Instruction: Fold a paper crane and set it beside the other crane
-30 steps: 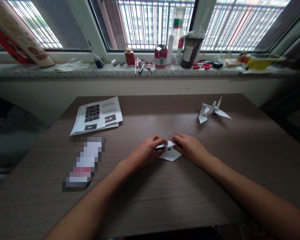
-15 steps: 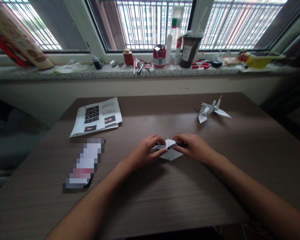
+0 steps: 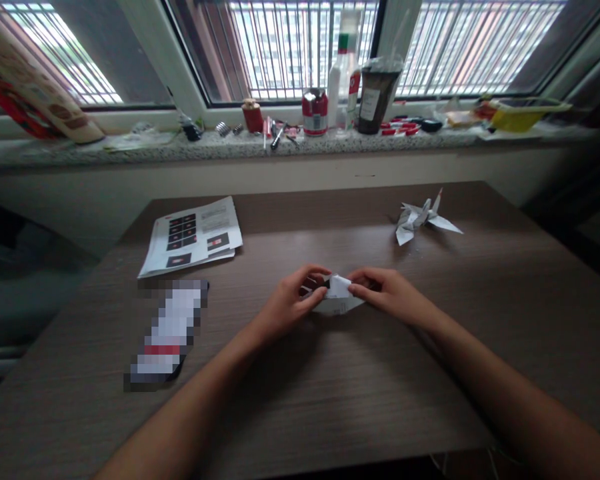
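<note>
Both left hand (image 3: 285, 308) and right hand (image 3: 390, 295) pinch folded paper (image 3: 338, 298); leaflet (image 3: 193, 235) text illegible.

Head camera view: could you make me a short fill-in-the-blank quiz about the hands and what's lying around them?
1. The left hand and the right hand pinch the folded paper between them; the paper crane stands nearer the ____ hand.
2. The printed sheets lie on the table on the ____ side of the hands.
3. On the windowsill, the can beside the white bottle is coloured ____.

Missing words: right; left; red.
</note>
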